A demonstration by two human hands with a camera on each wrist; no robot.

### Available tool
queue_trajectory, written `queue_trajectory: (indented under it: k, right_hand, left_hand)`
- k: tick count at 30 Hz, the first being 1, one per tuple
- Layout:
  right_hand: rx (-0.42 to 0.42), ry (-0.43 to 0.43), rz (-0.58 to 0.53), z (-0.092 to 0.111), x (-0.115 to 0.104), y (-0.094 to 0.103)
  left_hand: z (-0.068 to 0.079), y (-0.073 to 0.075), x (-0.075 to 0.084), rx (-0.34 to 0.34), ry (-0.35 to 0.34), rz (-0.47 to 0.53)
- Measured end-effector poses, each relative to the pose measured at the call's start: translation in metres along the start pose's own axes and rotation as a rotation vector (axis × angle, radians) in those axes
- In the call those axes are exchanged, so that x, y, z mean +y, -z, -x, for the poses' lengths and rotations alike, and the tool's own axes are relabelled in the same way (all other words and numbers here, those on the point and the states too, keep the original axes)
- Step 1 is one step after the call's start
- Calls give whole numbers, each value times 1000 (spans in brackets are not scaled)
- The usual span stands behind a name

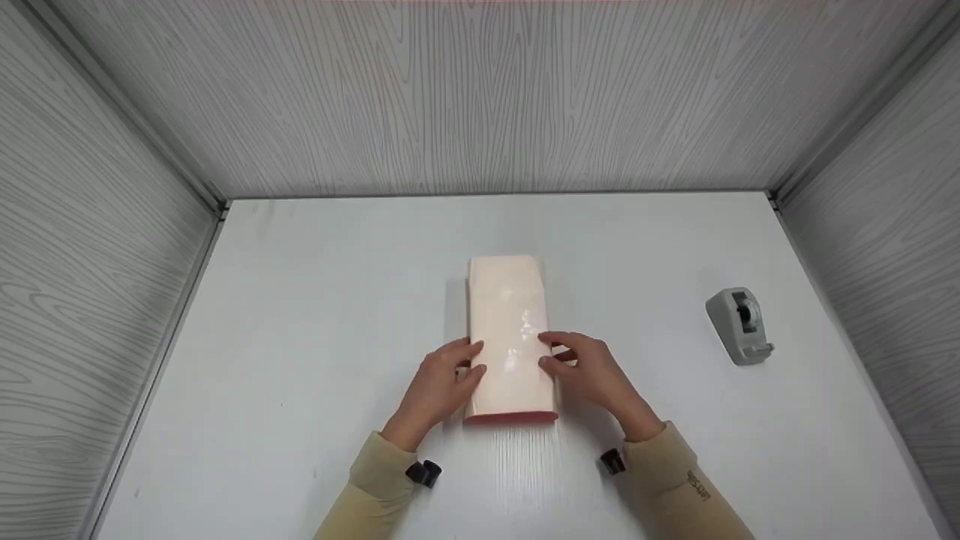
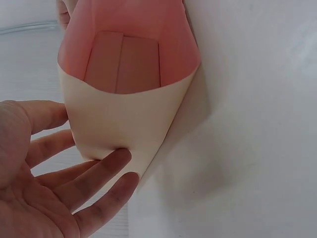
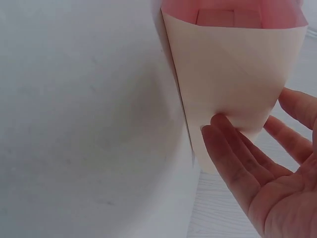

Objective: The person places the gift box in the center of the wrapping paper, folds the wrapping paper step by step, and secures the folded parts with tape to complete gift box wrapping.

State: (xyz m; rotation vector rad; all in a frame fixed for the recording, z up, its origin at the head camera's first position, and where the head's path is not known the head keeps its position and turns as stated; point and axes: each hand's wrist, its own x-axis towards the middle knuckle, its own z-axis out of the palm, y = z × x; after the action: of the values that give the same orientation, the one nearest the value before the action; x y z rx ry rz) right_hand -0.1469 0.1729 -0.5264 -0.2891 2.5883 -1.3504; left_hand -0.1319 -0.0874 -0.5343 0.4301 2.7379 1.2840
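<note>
A cream paper bag [image 1: 506, 341] with a glossy face lies lengthwise on the white table, its open mouth towards me. In the left wrist view, its pink lining [image 2: 141, 17] and the folded panels at its far end show through the mouth. My left hand [image 1: 442, 382] grips the bag's left side, thumb and a fingertip at the upper edge and the other fingers pressed along the side wall. On the opposite side, my right hand [image 1: 592, 371] holds the bag the same way, its fingertips denting the wall in the right wrist view.
A grey tape dispenser [image 1: 739, 326] with a roll of tape stands on the right part of the table [image 1: 300, 300]. Wood-grain panels [image 1: 450, 97] enclose the table at the back and both sides.
</note>
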Motion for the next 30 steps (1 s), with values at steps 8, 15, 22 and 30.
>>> queue_trajectory:
  k: [8,15,22,30]
  right_hand:
    - [8,1,30,-12,-2,5]
    - [-6,-55,41,-29,-4,11]
    - [-15,-83,30,-38,-6,14]
    - [56,-71,35,-46,-10,8]
  left_hand:
    - [-15,1,2,-60,20,-12]
    - [-35,5,1,-93,58,14]
    - [-46,8,-2,-119,81,59]
    - [-52,6,-4,-61,42,45]
